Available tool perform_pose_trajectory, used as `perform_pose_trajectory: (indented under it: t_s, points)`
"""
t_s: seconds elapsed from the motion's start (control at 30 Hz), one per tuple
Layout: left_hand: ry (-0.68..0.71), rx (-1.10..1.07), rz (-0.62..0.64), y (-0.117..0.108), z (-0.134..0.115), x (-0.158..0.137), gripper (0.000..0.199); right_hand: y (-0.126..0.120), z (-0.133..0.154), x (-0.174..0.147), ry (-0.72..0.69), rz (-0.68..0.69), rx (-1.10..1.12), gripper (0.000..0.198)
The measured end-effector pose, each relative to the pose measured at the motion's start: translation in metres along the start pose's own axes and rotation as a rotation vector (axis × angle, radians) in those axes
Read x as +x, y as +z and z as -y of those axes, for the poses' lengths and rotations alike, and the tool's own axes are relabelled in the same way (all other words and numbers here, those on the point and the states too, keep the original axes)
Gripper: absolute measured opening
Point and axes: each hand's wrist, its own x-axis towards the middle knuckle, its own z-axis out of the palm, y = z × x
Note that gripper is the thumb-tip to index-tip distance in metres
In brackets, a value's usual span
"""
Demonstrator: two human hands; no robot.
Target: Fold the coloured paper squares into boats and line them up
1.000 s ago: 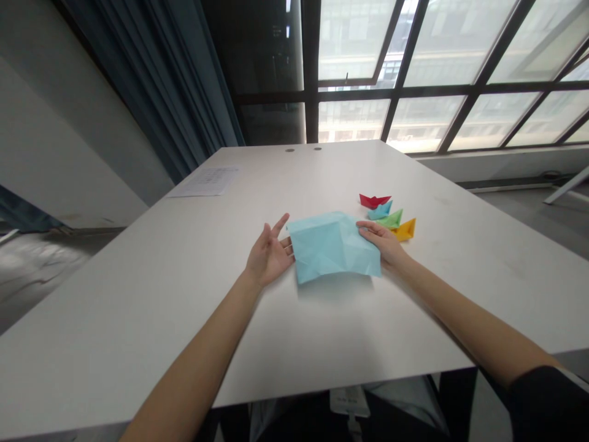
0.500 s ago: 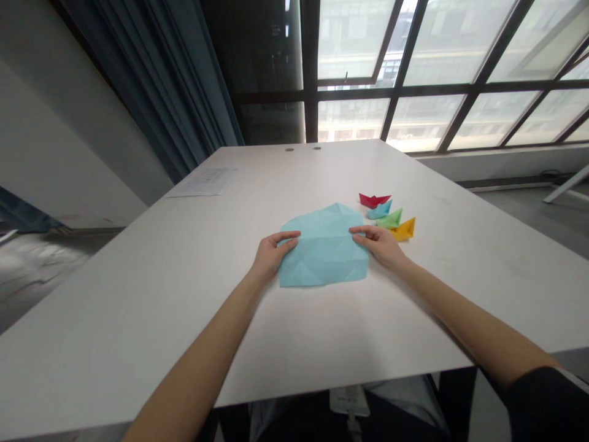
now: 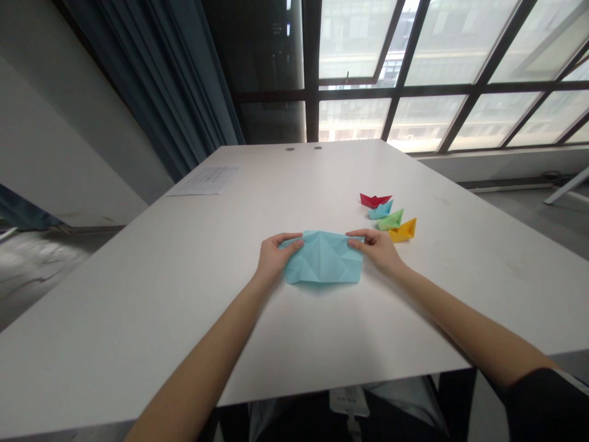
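Observation:
A light blue sheet of paper (image 3: 324, 261), creased and folded over along its far edge, is held just above the white table. My left hand (image 3: 275, 253) pinches its far left corner between thumb and fingers. At the far right corner, my right hand (image 3: 378, 247) grips the same sheet in a pinch. Crease lines fan out across the side facing me. Just beyond my right hand stand small folded paper boats: a yellow one (image 3: 405, 230), a green one (image 3: 391, 220), a blue one (image 3: 381, 210) and a red one (image 3: 375, 200).
The white table (image 3: 184, 294) spreads out on all sides of my hands. A printed sheet (image 3: 205, 180) lies at its far left edge. Two round grommets (image 3: 289, 149) sit near the far end. Behind are a blue curtain (image 3: 161, 80) and windows.
The light blue paper, spread open half a second ago, is now folded over, with its far part no longer standing up beyond my hands. Both hands keep their pinch; the boats have not moved.

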Motion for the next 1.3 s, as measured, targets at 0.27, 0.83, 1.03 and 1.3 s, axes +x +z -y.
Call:
perform_pose_trajectory:
  t_s: [0.27,0.83,1.03,1.3]
  points:
    - [-0.096,-0.204,0.064,0.013,0.004,-0.004,0.039,0.018,-0.004,-0.004,0.15,0.077,0.367,0.032]
    - [0.602,0.608,0.008,0.015,-0.003,-0.016,0.014,0.015,0.018,-0.014,-0.302,-0.164,-0.165,0.01]
    - [0.425,0.38,-0.069,0.011,-0.008,-0.014,0.014,0.006,0.015,-0.006,-0.238,-0.254,-0.147,0.016]
    - [0.101,-0.155,-0.187,0.004,-0.006,0.0,0.023,-0.002,0.0,0.005,-0.031,-0.254,0.122,0.032]
